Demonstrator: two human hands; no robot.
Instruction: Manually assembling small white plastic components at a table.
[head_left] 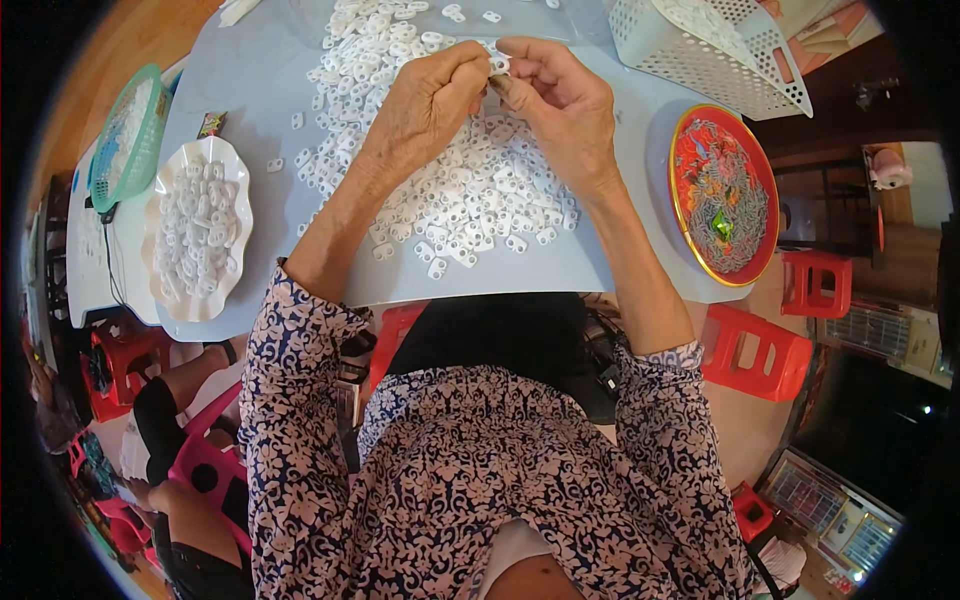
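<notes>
My left hand point(435, 95) and my right hand point(565, 100) meet above the far half of the table, fingertips pinched together. Between them is a small white plastic piece with holes point(499, 66); both hands grip it, though the fingers hide much of it. Beneath my hands spreads a large heap of similar white pieces point(470, 195), mostly oblong with two holes. To the left stands a white scalloped dish point(240, 190) full of white pieces. On the right is a red tray with a gold rim point(683, 240), holding many small grey metal parts and a bright green item.
A white perforated basket point(690, 65) with white contents stands at the far right. A green basket point(155, 125) is at the left, near a small colourful wrapper point(212, 124). Red plastic stools point(765, 350) stand beside the table. Another person's legs point(200, 510) show at the lower left.
</notes>
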